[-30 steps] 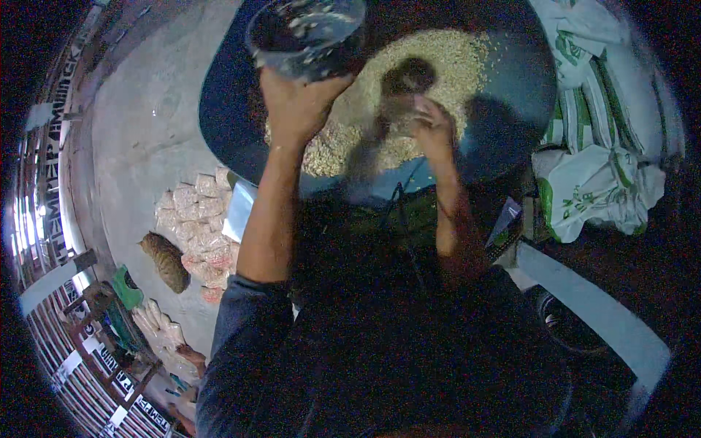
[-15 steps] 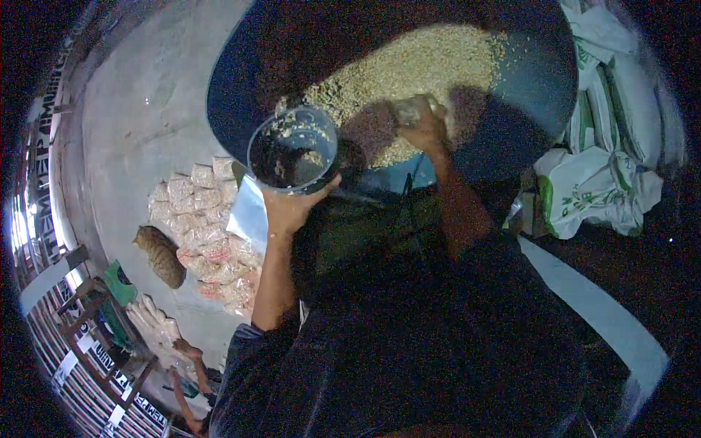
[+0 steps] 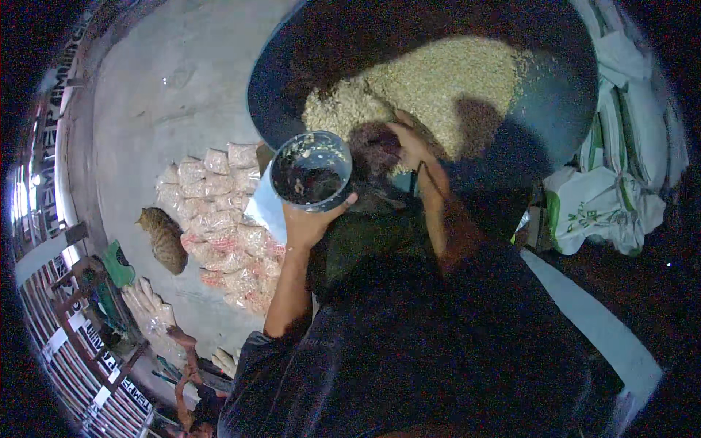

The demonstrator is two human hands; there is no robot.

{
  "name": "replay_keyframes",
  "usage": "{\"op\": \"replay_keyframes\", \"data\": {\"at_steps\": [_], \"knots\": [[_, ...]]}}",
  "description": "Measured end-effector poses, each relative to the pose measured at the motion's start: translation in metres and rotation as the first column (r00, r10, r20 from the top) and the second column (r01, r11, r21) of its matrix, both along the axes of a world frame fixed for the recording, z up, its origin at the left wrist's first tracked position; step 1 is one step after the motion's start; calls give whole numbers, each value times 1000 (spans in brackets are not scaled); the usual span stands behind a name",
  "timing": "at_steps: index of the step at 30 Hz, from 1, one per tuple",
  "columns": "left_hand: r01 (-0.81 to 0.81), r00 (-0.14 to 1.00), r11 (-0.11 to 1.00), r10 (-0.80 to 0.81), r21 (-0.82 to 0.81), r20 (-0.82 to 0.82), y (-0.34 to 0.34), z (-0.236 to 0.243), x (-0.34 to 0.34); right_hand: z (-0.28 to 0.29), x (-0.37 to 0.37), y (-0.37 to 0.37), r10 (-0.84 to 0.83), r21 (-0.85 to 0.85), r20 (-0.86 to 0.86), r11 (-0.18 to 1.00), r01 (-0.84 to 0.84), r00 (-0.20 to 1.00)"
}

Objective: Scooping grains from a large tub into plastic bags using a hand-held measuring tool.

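My left hand (image 3: 310, 225) grips a clear round plastic tub (image 3: 345, 171) from below and the side, with the thumb on its wall. Pale bits cling inside the tub, whose mouth faces up. In the large dark basin (image 3: 566, 120) lies a heap of pale split beans or grain (image 3: 460, 69). My right hand (image 3: 412, 146) reaches into the near side of this heap, fingers curled. Half a second ago it held a small see-through cup; now shadow and the pale pieces mostly hide what is in its grasp.
Filled clear bags (image 3: 219, 208) cover the floor at left, beside a lying tabby cat (image 3: 162, 241). White and green sacks (image 3: 595, 208) are stacked at right. Another person's hands (image 3: 186, 358) work at lower left near long filled bags (image 3: 150, 310).
My right hand has moved left and lower within the heap, toward the tub. The view has shifted, so basin and tub appear farther right. My left hand keeps its hold.
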State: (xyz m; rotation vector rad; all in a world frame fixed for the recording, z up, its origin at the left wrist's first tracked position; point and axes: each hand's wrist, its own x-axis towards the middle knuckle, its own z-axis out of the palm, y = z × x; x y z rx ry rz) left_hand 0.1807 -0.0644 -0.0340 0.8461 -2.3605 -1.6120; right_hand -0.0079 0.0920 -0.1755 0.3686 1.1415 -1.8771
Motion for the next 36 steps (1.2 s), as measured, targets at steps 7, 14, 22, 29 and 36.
{"op": "replay_keyframes", "data": {"at_steps": [7, 14, 22, 29, 36], "knots": [[-7, 1000, 969, 3, 246, 19, -3, -15, -14, -25, 10, 54, -264, -300, 84, 913, 277, 961], [96, 963, 862, 46, 497, -267, 13, -36, -88, -4, -1, 105, -379, -90, -362, 923, 373, 852], [481, 869, 871, -457, 103, -189, 87, -104, -175, 132, -27, 127, 558, 502, -820, 599, 624, 124], [438, 818, 879, -303, 188, -488, 104, -70, -203, 215, -21, 101, 687, 480, -725, 553, 681, -46], [472, 822, 860, -352, 192, -447, 83, -32, -202, 248, -33, 76, 721, 230, -616, 548, 804, -316]]}}
